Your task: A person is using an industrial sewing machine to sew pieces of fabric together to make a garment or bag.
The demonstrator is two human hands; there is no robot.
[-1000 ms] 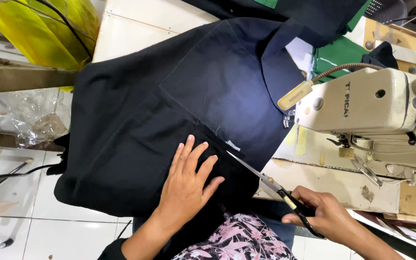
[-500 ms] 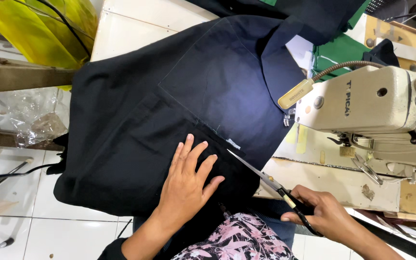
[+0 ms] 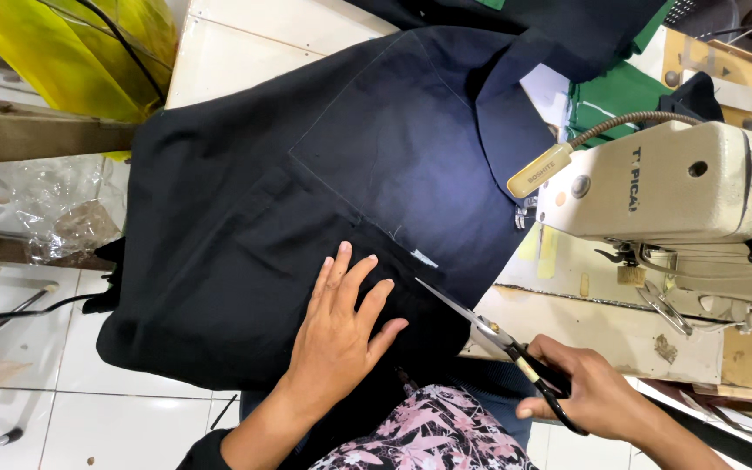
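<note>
Cloth [image 3: 289,218], one dark navy piece with a stitched pocket outline, is spread over the white table [image 3: 237,43] and hangs off its near edge. At 10 o'clock from it, one yellow plastic sheet [image 3: 71,61] is seen beside the table. The cloth is pinned flat by the left hand [image 3: 341,335], at 6 o'clock on the piece, with fingers spread wide and nothing gripped. One white tag [image 3: 424,258] lies at 2 o'clock from that hand, just beside the blade tips. One pair of scissors [image 3: 502,339] is held by the right hand [image 3: 589,396], fingers closed through the black handles, blades narrowly parted and pointed toward 10 o'clock. One cream sewing machine [image 3: 681,200] stands at 3 o'clock, with one lamp [image 3: 543,170] on a flexible neck.

The step in hand is judged to be trimming at the seam near the tag. The next move calls for the cloth to be kept taut and only loose thread or edge to be cut.
</note>
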